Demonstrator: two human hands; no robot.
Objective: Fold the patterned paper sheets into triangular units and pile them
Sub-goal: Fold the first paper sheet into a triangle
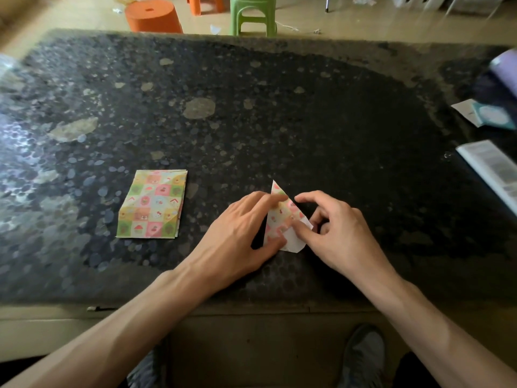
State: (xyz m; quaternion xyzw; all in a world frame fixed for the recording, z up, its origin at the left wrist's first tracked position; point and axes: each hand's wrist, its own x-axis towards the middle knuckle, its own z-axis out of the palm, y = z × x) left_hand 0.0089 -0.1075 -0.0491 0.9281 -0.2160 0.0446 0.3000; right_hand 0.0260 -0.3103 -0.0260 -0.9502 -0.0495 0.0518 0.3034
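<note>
A stack of patterned paper sheets [152, 204] lies flat on the dark speckled table [251, 107], to the left of my hands. Between my hands sits a partly folded sheet [281, 217], pointed at the far end, with its white underside showing at the near right. My left hand [237, 233] presses on its left side, forefinger stretched toward the tip and thumb on the near edge. My right hand [335, 231] has its fingers curled, and its thumb pushes down on the white flap.
An open booklet [492, 169] and small paper cards [486, 116] lie at the table's right edge, with a purple roll [506, 68] behind them. Orange [152, 15] and green [251, 12] stools stand on the floor beyond the table. My shoes show below the near edge.
</note>
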